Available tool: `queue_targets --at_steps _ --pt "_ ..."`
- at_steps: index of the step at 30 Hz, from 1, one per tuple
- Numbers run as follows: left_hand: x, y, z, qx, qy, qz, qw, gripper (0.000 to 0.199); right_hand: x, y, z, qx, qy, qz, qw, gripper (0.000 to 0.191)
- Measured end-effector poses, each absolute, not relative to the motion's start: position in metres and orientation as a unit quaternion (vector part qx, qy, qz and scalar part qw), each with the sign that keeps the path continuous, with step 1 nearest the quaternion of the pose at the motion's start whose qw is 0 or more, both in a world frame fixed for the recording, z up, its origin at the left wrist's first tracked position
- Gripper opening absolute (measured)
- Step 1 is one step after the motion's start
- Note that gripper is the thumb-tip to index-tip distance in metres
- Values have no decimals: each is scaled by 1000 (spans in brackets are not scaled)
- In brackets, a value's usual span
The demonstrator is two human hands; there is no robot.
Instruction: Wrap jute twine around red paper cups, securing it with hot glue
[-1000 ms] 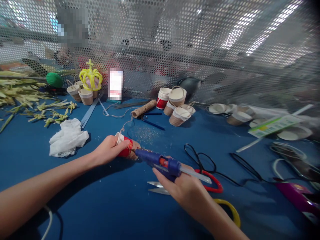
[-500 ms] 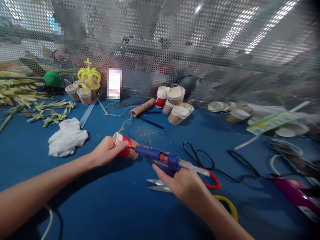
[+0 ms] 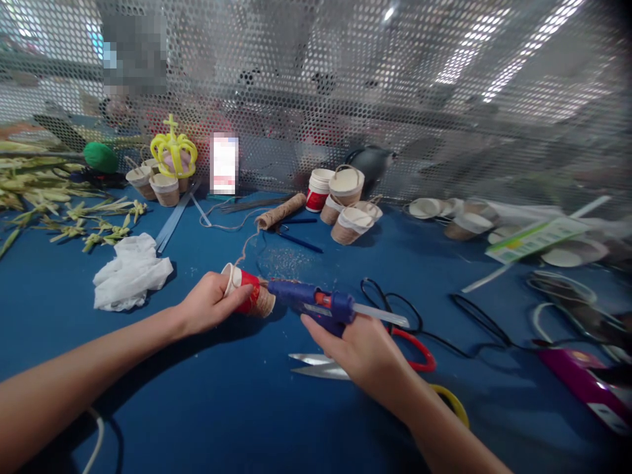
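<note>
1 paper cup point(image 3: 252, 291), its base end wound with twine point(image 3: 266, 303) but its red part bare, tilts over the blue table point(image 3: 222, 408), clasped in the left hand point(image 3: 210, 304), while the right hand point(image 3: 364, 345) grips a glue gun point(image 3: 301, 296), tip close beside the winding.

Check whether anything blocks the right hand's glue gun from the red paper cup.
Nothing visible: the glue gun has its nozzle right at the red paper cup, contact unclear. The left hand grips the rim end; the scissors lie beneath the right hand, off the path.
</note>
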State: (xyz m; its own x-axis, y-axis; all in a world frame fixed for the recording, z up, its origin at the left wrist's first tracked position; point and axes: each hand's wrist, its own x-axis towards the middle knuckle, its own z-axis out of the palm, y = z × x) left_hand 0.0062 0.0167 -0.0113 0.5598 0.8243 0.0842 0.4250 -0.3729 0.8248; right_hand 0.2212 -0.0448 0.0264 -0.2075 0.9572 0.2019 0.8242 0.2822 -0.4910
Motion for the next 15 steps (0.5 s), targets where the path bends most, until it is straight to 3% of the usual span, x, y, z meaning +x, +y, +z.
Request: queue_targets --at_steps 15 --pt "6 15 -8 816 366 258 367 38 219 -48 34 -610 -739 167 232 19"
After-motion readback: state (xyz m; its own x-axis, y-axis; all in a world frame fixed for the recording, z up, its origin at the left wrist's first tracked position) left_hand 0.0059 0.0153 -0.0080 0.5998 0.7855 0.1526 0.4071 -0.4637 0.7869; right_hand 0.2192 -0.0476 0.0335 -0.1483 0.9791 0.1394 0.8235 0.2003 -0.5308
